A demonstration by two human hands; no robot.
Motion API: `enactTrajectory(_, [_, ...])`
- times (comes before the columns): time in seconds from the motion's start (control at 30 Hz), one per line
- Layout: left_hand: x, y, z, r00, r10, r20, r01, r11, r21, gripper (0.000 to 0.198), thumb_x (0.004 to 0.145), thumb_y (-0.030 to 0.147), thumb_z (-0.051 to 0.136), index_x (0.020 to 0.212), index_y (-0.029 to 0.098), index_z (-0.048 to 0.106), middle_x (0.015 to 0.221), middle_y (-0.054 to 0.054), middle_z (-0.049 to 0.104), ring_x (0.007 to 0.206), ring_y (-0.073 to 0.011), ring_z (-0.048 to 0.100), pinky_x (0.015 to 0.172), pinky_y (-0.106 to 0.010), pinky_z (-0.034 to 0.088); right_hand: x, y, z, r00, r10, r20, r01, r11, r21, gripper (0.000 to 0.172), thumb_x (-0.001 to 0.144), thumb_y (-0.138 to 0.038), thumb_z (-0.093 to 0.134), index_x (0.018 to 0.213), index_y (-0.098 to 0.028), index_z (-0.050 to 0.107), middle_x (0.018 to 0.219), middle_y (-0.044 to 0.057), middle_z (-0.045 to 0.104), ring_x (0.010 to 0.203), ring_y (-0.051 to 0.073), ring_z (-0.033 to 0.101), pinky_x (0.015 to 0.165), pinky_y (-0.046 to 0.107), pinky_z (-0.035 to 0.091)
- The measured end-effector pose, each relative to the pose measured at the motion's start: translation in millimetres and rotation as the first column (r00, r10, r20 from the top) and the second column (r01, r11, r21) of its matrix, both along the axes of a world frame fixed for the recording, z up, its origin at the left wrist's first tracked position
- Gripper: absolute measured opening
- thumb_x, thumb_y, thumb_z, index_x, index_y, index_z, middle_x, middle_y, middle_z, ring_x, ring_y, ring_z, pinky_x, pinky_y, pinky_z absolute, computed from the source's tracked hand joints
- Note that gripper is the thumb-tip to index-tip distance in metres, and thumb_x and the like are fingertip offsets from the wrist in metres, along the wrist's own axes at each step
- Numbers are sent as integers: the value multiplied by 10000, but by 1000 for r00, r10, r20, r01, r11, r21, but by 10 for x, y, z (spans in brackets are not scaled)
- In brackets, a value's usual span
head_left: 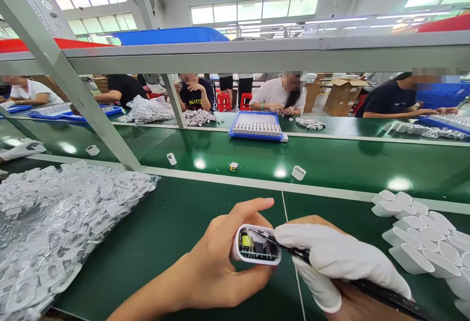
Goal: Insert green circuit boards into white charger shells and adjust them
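My bare left hand (216, 257) is closed around a white oval charger housing (237, 250), its open end turned toward me. Inside the housing sits a circuit board (257, 248) with a yellow part and black parts. My right hand (341, 257), in a white glove, grips black tweezers (299, 253). The tips of the tweezers reach into the housing's open end, near its upper edge. Exactly what the tips touch is too small to tell.
A plastic bag of white frames (69, 228) lies on the left. White empty housings (422, 237) stand on the right. Beyond, a green belt (205, 149) carries a few parts. A slanted metal post (91, 100) rises at left. Several people sit across, near a blue tray (235, 137).
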State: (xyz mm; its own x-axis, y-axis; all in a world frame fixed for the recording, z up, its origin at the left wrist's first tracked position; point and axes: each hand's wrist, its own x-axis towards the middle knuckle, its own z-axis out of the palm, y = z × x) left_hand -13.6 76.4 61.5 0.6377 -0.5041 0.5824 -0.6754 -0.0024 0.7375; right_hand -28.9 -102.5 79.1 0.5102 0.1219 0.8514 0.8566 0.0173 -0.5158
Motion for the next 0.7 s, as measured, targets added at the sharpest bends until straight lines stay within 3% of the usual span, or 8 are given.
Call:
enactTrajectory(0.2, [-2, 34, -14, 996, 49, 75, -52, 998, 34, 781, 770, 36, 647, 1443, 250, 314, 910, 2, 656, 721, -91, 617, 676, -164, 502, 2, 20, -32, 996, 24, -88, 1, 964, 264, 169, 874, -70, 694, 945, -220, 663, 757, -18, 686, 761, 151, 735, 732, 235, 647])
enactTrajectory(0.43, [27, 52, -43, 985, 98, 140, -109, 991, 73, 788, 779, 45, 638, 1457, 251, 294, 944, -2, 663, 738, -93, 615, 671, -169, 491, -34, 44, -18, 985, 47, -166, -14, 981, 194, 184, 871, -58, 684, 944, -227, 663, 860, 29, 734, 788, 191, 737, 717, 291, 661])
enactTrajectory(0.53, [55, 39, -53, 988, 83, 131, -90, 995, 47, 790, 785, 49, 644, 1461, 247, 286, 933, -4, 659, 764, -105, 621, 717, -191, 503, -53, 5, -28, 986, 22, -165, 17, 974, 226, 176, 892, -106, 678, 998, -243, 653, 904, 33, 724, 828, 194, 723, 698, 303, 661])
enactTrajectory(0.63, [83, 35, -66, 991, 78, 109, -79, 997, 1, 786, 790, 44, 645, 1458, 260, 292, 925, -1, 656, 781, -112, 623, 744, -207, 511, -76, -85, -29, 987, -105, -118, 133, 953, 272, 104, 923, -206, 657, 1014, -255, 648, 839, 20, 686, 786, 186, 695, 678, 297, 642])
enactTrajectory(0.7, [98, 38, -73, 991, 88, 99, -87, 996, -15, 785, 794, 48, 649, 1455, 277, 294, 928, 3, 656, 783, -112, 622, 734, -204, 513, -83, -147, -40, 970, -239, -51, 244, 955, 169, 110, 965, -240, 578, 1031, -277, 659, 818, 28, 667, 749, 203, 687, 661, 335, 634])
